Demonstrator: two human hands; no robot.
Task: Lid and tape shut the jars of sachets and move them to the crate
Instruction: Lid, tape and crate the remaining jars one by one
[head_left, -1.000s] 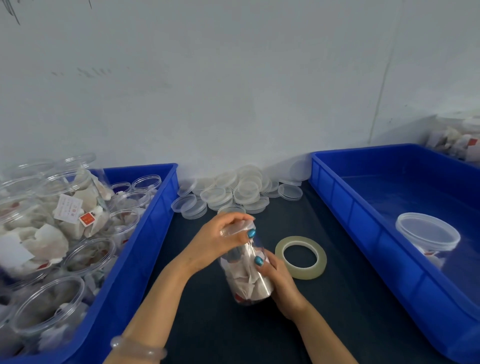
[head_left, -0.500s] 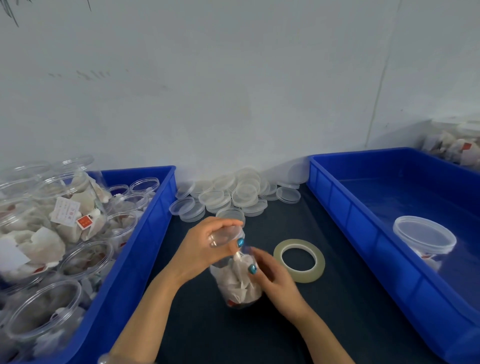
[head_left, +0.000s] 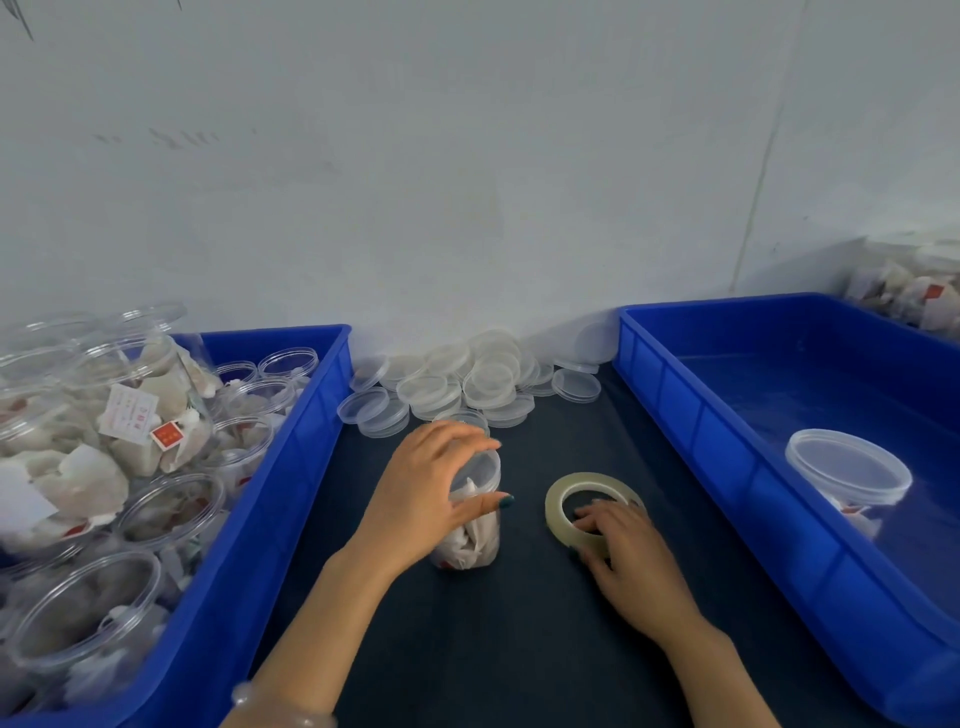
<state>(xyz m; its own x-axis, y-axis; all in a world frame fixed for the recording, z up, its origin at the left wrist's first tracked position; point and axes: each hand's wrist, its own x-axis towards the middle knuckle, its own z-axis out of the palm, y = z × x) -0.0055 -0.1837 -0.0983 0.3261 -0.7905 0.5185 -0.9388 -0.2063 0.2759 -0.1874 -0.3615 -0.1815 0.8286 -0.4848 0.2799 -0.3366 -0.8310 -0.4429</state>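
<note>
One clear jar (head_left: 467, 540) of sachets, upright mid-counter (head_left: 519, 634), likely light, thin-walled and slick: your left grip (head_left: 421, 493) wraps its top, steady it there, while your right grip (head_left: 628, 561) pinches the tape roll (head_left: 584, 480).

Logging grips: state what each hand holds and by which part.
Left hand grips the jar round its lidded top, thumb on the side. Right hand pinches the tape roll at its near edge, fingers inside the ring.

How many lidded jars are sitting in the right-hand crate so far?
1. The lidded jar sits on the floor of the right-hand crate, toward its right side. The crate runs out of frame there, so more may be hidden.
</note>
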